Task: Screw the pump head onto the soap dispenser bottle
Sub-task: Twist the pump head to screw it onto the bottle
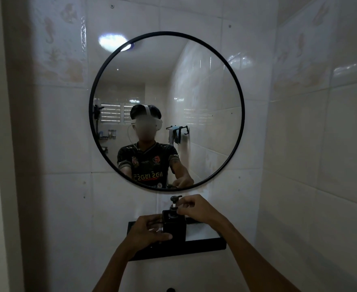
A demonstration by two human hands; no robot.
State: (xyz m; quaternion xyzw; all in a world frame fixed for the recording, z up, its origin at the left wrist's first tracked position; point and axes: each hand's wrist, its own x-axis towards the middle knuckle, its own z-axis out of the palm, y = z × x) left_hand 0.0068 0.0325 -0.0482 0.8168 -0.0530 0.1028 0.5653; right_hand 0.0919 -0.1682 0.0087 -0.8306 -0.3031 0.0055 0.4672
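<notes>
We've got the black soap dispenser bottle (pixel 174 225) on the shelf (pixel 205 243) just under the round mirror (pixel 166 110), left hand (pixel 147 230) wrapped round it, right hand (pixel 194 207) pinching the pump head (pixel 174 204) collar, so tilting it could cross-thread.

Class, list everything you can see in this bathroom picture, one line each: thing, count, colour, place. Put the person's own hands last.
soap dispenser bottle: one, black, square, standing on the shelf below the mirror
pump head: one, black, upright on top of the bottle
shelf: one, black edge with a pale top, fixed to the wall
mirror: one, round, black frame, on the wall above the shelf; it reflects the person and a rack with cloths
wall tiles: many, white, some with faint seahorse prints
left hand: one, gripping the bottle's left side
right hand: one, fingers at the pump's collar
</notes>
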